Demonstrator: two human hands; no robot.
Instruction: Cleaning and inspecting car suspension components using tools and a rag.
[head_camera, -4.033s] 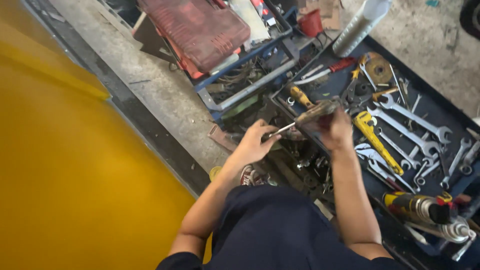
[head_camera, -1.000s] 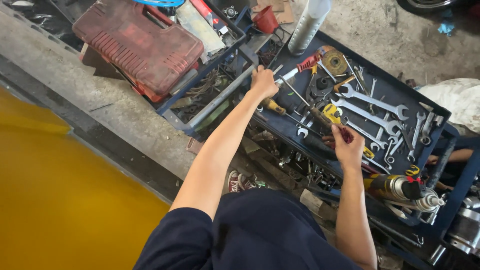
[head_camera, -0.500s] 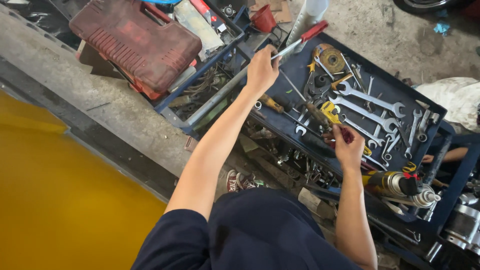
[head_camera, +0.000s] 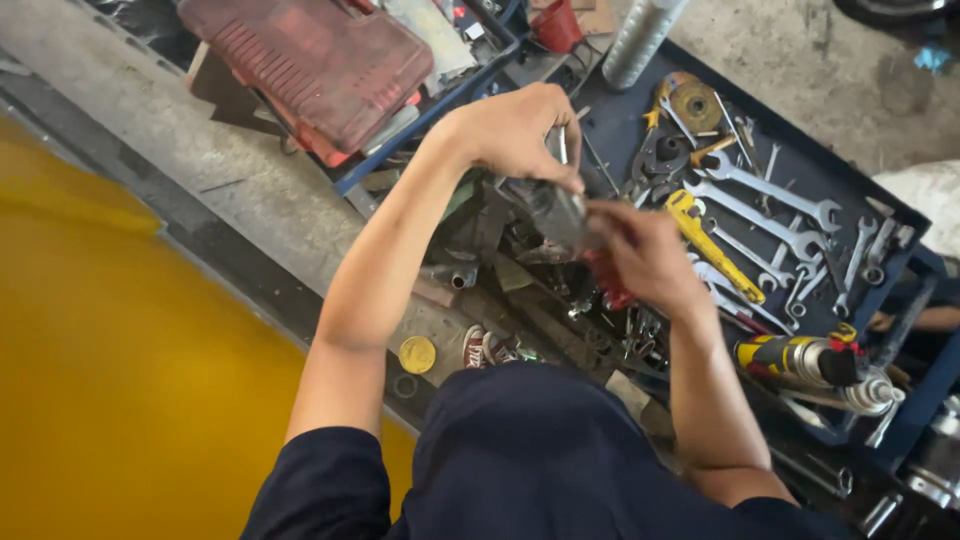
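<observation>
My left hand (head_camera: 510, 130) is raised over the dark blue tool tray (head_camera: 850, 175) and closed around the metal shaft of a red-handled screwdriver (head_camera: 562, 150). My right hand (head_camera: 650, 255) meets it from the right, its fingers closed on the red handle (head_camera: 608, 285). A dark, blurred piece (head_camera: 555, 212) sits between the two hands; I cannot tell what it is. Both hands hover above a jumble of loose metal parts (head_camera: 600, 330) at the tray's near end.
Several spanners (head_camera: 770, 215) and a yellow-handled tool (head_camera: 715, 245) lie in the tray. A yellow and black spray can (head_camera: 795, 358) lies at its right. A red plastic case (head_camera: 310, 60), a red cup (head_camera: 555, 25) and a silver cylinder (head_camera: 640, 35) stand behind. A yellow surface (head_camera: 110, 370) fills the left.
My left hand lifted the red-handled screwdriver from the far tray edge and drew it back. My right hand left the tray and closed on its handle. The camera moved closer.
</observation>
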